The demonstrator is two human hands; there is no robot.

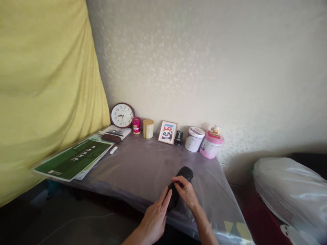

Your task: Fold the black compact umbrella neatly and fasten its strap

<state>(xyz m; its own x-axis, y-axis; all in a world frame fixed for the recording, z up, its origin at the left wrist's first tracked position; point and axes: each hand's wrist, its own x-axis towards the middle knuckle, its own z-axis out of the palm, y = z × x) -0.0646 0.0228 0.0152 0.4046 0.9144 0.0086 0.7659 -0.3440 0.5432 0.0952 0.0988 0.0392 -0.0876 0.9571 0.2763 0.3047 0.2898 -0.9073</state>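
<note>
A long black pouch (187, 173) lies slanted near the front edge of the table; it could be a pencil case or a folded umbrella in its cover. My left hand (155, 217) holds its near left side, thumb and forefinger stretched along it, the other fingers partly hidden. From the right, my right hand (186, 193) reaches over the top with thumb and fingertips pinched together on the pouch. Whatever small part sits between those fingertips is too small to make out.
Along the wall stand a clock (122, 115), a pink tin (136, 125), a yellow-lidded canister (148, 129), a panda picture frame (167, 132), a black stapler-like object (178, 137) and two tubs (194, 139). Green booklets (76, 158) lie left. A plastic-covered bundle (288, 190) is right.
</note>
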